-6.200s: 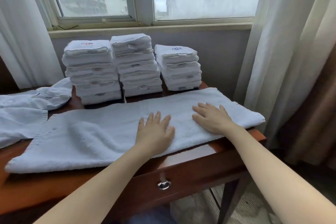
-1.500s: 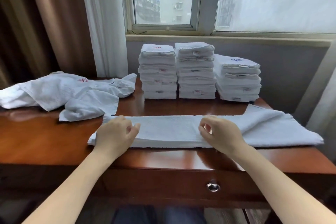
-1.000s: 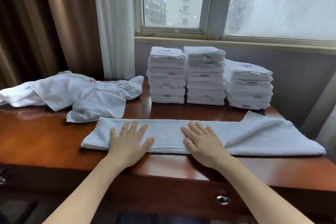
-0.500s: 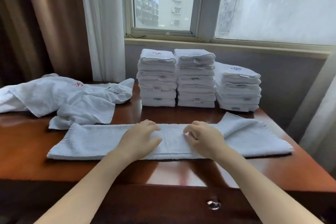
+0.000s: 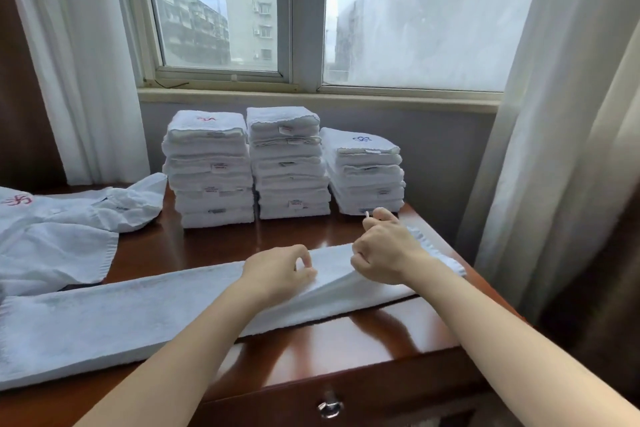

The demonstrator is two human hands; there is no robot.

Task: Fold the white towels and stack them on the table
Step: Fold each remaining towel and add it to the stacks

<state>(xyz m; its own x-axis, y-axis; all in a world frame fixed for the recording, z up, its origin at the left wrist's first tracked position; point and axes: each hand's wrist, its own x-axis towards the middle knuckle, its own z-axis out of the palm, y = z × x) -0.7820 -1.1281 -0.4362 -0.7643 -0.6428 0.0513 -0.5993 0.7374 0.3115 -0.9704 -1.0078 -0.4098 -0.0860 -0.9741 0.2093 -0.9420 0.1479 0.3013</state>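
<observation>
Long white terry towel, folded into a narrow strip, lies parallel to the front edge of the glossy reddish-brown wooden tabletop, its left end running out of view. A bare band of wood sits open between it and the back edge, and there's more clear wood at the front right corner. Left hand, fingers curled, pinches the top layer mid-strip. Right hand, clenched round the towel's fluffy right end, holds it up off the wood near the right edge. Half a second ago that end lay flat with both hands close together at the middle; now it's raised and the hands are spread apart. Three square stacks of folded white towels stand along the back edge under the window. A loose heap of crumpled white towels sprawls at the back left
</observation>
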